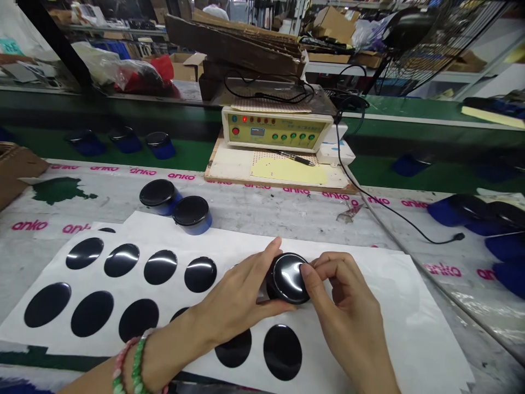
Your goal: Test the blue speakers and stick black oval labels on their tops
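My left hand (241, 287), with beaded bracelets at the wrist, curls around a small round unit (290, 278) with a glossy black top. My right hand (348, 306) pinches the right edge of that top, its thumb lying on the rim. Whether a separate black disc covers the top, I cannot tell. Beneath both hands spreads a white sheet (369, 273) bearing several glossy black discs (282, 352) in rows. My left forearm partly covers some of them. Two similar blue units with black tops (192, 214) stand at the sheet's back edge.
Behind stands a control box (276, 131) with buttons, on a wooden board (229, 164) with a pen (296, 158). A black cable (394, 213) runs over the plastic-covered table. More blue units (455, 209) stand at the right; others (161, 145) sit on the green strip behind.
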`<control>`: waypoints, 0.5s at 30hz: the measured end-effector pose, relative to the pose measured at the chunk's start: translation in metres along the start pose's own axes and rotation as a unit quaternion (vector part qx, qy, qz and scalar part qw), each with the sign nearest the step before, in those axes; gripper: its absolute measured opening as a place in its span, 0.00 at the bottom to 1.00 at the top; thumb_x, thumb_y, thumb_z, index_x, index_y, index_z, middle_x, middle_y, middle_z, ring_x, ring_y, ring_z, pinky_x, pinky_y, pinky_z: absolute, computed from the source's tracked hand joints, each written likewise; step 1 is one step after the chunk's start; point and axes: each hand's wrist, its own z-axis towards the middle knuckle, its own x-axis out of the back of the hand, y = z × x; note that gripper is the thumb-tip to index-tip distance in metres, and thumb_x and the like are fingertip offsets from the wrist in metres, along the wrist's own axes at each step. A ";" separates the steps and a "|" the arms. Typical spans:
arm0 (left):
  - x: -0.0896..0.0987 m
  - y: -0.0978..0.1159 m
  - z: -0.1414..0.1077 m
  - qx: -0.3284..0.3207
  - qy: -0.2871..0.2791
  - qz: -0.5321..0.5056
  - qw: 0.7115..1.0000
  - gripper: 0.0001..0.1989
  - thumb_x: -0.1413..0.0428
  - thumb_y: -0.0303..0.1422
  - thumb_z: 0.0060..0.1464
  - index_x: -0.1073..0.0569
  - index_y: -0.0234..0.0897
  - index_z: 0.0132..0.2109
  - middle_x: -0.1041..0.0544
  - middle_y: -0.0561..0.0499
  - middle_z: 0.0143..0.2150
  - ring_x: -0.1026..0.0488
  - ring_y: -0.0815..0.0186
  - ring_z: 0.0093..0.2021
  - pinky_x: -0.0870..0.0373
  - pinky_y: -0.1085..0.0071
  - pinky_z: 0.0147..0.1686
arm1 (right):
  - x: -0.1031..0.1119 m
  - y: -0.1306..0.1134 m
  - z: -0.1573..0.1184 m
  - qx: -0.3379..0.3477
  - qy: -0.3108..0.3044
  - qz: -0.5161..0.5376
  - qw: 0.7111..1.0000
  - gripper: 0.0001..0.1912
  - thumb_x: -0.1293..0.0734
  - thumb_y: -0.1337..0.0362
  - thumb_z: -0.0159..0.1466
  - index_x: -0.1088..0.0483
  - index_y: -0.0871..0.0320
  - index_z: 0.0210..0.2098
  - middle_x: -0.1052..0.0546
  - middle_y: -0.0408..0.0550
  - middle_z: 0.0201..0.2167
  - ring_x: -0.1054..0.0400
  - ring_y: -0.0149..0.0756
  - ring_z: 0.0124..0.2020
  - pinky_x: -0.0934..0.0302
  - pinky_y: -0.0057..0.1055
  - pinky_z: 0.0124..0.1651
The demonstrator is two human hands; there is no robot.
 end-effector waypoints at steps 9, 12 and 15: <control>-0.002 0.001 0.001 -0.043 0.020 0.051 0.998 0.45 0.42 0.39 0.55 0.63 0.42 0.69 0.30 0.43 0.56 0.31 0.62 0.55 0.29 0.65 0.52 | 0.002 0.005 0.003 0.053 -0.010 -0.044 0.998 0.12 0.37 0.61 0.65 0.39 0.54 0.26 0.36 0.43 0.32 0.37 0.34 0.35 0.40 0.30 0.35; -0.001 0.001 0.000 -0.046 0.011 0.078 0.996 0.43 0.44 0.40 0.57 0.62 0.41 0.69 0.31 0.43 0.56 0.31 0.63 0.55 0.29 0.67 0.52 | 0.005 0.004 0.005 0.093 -0.027 -0.111 0.989 0.13 0.39 0.60 0.66 0.42 0.54 0.26 0.36 0.42 0.28 0.37 0.32 0.29 0.42 0.28 0.29; 0.002 0.001 0.002 -0.047 -0.011 0.094 0.994 0.41 0.45 0.41 0.57 0.61 0.43 0.69 0.32 0.43 0.55 0.32 0.62 0.54 0.29 0.65 0.52 | 0.014 0.002 0.011 0.110 -0.057 -0.225 0.966 0.17 0.40 0.54 0.66 0.44 0.54 0.24 0.37 0.39 0.21 0.42 0.30 0.19 0.48 0.28 0.20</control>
